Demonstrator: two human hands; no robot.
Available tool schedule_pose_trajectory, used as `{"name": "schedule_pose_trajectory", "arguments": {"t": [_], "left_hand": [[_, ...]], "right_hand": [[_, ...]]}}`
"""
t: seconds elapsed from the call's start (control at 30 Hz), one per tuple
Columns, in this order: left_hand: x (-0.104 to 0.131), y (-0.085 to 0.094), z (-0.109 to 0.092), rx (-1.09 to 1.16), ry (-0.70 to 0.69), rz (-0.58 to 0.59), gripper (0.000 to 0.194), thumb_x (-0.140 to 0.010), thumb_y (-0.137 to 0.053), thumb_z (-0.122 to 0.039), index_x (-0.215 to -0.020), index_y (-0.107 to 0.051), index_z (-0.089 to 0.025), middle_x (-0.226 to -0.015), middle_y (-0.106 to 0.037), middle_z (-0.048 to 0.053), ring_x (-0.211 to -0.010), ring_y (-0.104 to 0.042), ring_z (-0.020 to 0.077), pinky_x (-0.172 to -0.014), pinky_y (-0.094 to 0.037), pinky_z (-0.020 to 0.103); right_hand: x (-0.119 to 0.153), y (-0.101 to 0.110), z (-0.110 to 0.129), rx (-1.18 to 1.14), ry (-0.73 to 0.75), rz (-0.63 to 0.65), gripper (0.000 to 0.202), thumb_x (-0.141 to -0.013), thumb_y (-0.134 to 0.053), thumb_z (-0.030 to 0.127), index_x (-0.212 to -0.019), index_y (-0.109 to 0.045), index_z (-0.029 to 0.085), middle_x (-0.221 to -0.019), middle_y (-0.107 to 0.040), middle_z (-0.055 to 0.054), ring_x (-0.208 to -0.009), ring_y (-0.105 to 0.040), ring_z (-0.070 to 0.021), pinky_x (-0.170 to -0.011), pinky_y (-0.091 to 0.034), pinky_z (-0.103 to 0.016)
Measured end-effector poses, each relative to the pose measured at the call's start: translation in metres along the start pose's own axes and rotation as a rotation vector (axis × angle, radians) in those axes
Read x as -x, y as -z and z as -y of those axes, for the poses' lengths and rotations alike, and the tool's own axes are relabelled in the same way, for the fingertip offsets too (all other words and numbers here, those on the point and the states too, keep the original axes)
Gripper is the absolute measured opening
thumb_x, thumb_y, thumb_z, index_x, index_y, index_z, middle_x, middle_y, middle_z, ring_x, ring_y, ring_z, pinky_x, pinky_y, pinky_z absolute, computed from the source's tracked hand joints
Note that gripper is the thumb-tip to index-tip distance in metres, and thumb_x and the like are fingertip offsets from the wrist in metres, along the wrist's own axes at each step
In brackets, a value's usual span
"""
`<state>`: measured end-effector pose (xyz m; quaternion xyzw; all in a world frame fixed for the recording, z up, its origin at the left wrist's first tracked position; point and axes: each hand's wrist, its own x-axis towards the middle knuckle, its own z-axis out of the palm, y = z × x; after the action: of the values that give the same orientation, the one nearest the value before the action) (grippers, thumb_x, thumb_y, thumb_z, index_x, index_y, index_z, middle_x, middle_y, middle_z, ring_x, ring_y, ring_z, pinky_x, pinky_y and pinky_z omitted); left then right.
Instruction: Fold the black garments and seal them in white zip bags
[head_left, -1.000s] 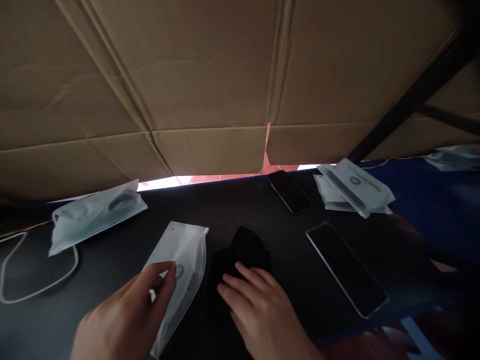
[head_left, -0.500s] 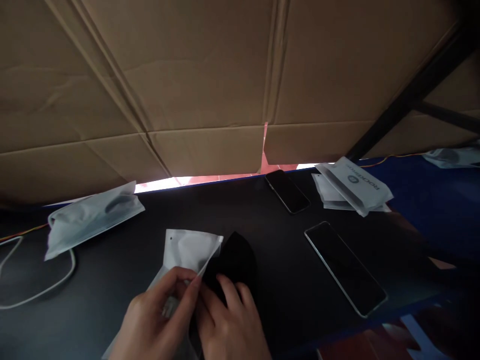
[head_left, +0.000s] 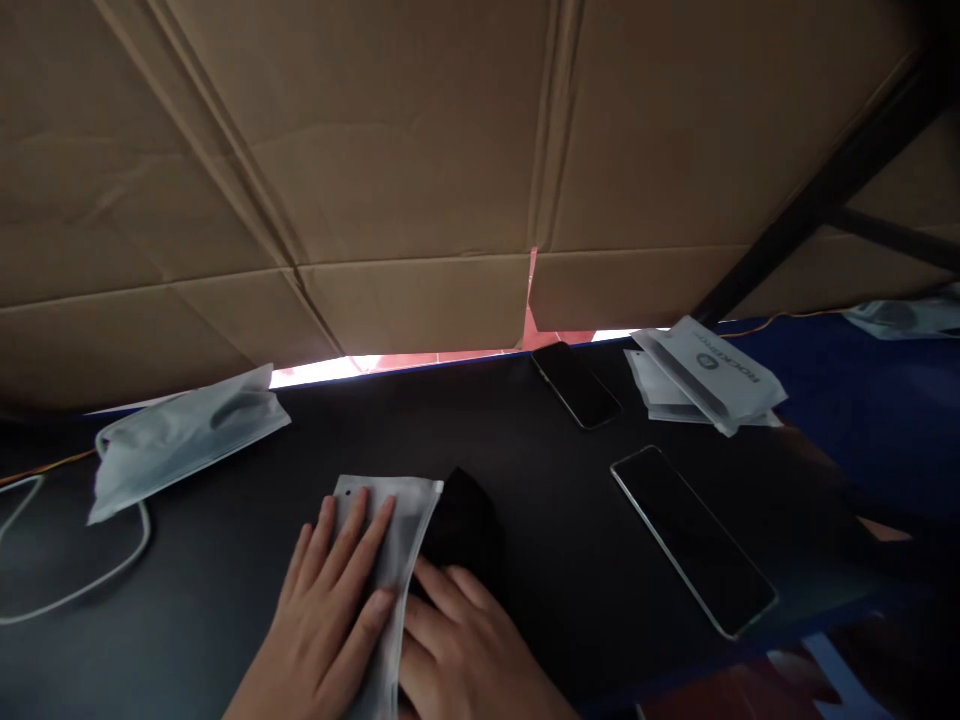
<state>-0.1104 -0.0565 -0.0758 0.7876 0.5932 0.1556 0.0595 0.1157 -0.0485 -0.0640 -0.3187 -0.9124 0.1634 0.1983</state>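
Observation:
A frosted zip bag (head_left: 409, 505) lies at the table's near middle, a zipper slider at its upper right corner. My left hand (head_left: 322, 600) rests flat on it, fingers stretched out and slightly spread. Against the bag's open right edge is a soft black item (head_left: 465, 515), apparently cloth; its exact kind does not show. My right hand (head_left: 465, 640) holds this item with bent fingers, right at the bag's edge. Some of those fingertips are hidden by the bag and the dark material.
Two phones (head_left: 694, 540) (head_left: 576, 385) lie to the right, near a stack of printed frosted bags (head_left: 712, 375). At left, a filled frosted bag (head_left: 187, 435) sits beside a white cable (head_left: 82, 598). Cardboard (head_left: 420, 150) stands behind the black tabletop (head_left: 225, 600).
My left hand has let go of its pinch on the bag's edge and flattened onto the bag. The bag's edge now lies lower, and my right hand has shifted slightly down and right.

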Motion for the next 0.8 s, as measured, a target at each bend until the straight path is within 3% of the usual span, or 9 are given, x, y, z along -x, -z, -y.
{"name": "schedule_pose_trajectory", "arguments": {"t": [0.1,0.2,0.33,0.43,0.53,0.63,0.7,0.8], "left_hand": [[0.002,-0.003,-0.012,0.022,-0.039,0.027,0.072,-0.114,-0.035,-0.034,-0.179,-0.004,-0.037,-0.184,-0.033,0.009,-0.170,-0.025,0.0381,-0.125,-0.037,0.073],[0.003,-0.001,-0.020,0.050,0.000,0.065,0.072,-0.115,-0.033,-0.035,-0.179,-0.002,-0.040,-0.183,-0.032,0.008,-0.169,-0.025,0.0385,-0.124,-0.032,0.077],[0.003,0.001,-0.018,-0.009,0.034,0.068,0.069,-0.115,-0.034,-0.037,-0.178,-0.005,-0.044,-0.182,-0.034,0.011,-0.168,-0.023,0.0452,-0.116,-0.028,0.089],[0.002,-0.002,-0.017,-0.056,0.000,0.037,0.071,-0.115,-0.037,-0.038,-0.179,-0.008,-0.039,-0.182,-0.034,0.015,-0.168,-0.023,0.0466,-0.116,-0.030,0.088],[-0.001,-0.007,-0.025,-0.082,-0.020,-0.006,0.072,-0.114,-0.040,-0.036,-0.179,-0.009,-0.035,-0.181,-0.036,0.017,-0.168,-0.022,0.0464,-0.116,-0.032,0.087],[-0.005,-0.008,-0.034,-0.077,-0.025,-0.029,0.073,-0.114,-0.038,-0.034,-0.180,-0.006,-0.031,-0.179,-0.038,0.018,-0.168,-0.023,0.0463,-0.112,-0.035,0.088],[-0.007,-0.007,-0.038,-0.070,-0.042,-0.030,0.073,-0.115,-0.036,-0.032,-0.180,-0.004,-0.031,-0.179,-0.038,0.018,-0.167,-0.025,0.0465,-0.110,-0.039,0.088],[-0.011,-0.002,-0.041,-0.056,-0.072,-0.011,0.071,-0.115,-0.034,-0.032,-0.180,-0.005,-0.032,-0.179,-0.036,0.018,-0.166,-0.028,0.0461,-0.109,-0.043,0.086]], "right_hand": [[0.000,0.002,0.000,-0.057,-0.027,0.025,0.041,-0.109,-0.067,0.044,-0.141,-0.073,0.019,-0.143,-0.077,-0.004,-0.151,-0.057,-0.0232,-0.134,-0.038,-0.036],[0.001,0.011,-0.002,-0.108,0.003,0.022,0.031,-0.112,-0.064,0.039,-0.132,-0.077,0.019,-0.150,-0.073,-0.004,-0.155,-0.054,-0.0202,-0.135,-0.035,-0.034],[0.021,0.034,-0.017,-0.106,0.065,-0.040,0.022,-0.116,-0.059,0.033,-0.124,-0.079,0.027,-0.156,-0.069,0.003,-0.158,-0.051,-0.0175,-0.128,-0.046,-0.029],[0.041,0.045,-0.031,-0.010,-0.097,-0.148,0.035,-0.109,-0.071,0.041,-0.141,-0.074,0.027,-0.163,-0.064,-0.001,-0.153,-0.058,-0.0279,-0.117,-0.060,-0.042],[0.050,0.042,-0.035,0.101,-0.236,-0.170,0.052,-0.103,-0.076,0.038,-0.153,-0.066,0.023,-0.167,-0.059,-0.007,-0.153,-0.057,-0.0385,-0.111,-0.063,-0.058],[0.047,0.023,-0.026,0.066,-0.199,-0.177,0.042,-0.104,-0.074,0.027,-0.146,-0.072,0.028,-0.162,-0.064,-0.003,-0.150,-0.061,-0.0318,-0.110,-0.066,-0.043],[0.044,0.008,-0.019,0.009,-0.146,-0.269,0.032,-0.105,-0.073,0.022,-0.136,-0.077,0.031,-0.151,-0.073,0.002,-0.142,-0.067,-0.0243,-0.110,-0.063,-0.031],[0.040,-0.007,-0.014,-0.112,-0.080,-0.361,0.018,-0.106,-0.073,0.020,-0.119,-0.081,0.029,-0.139,-0.079,0.006,-0.138,-0.068,-0.0174,-0.118,-0.055,-0.024]]}}
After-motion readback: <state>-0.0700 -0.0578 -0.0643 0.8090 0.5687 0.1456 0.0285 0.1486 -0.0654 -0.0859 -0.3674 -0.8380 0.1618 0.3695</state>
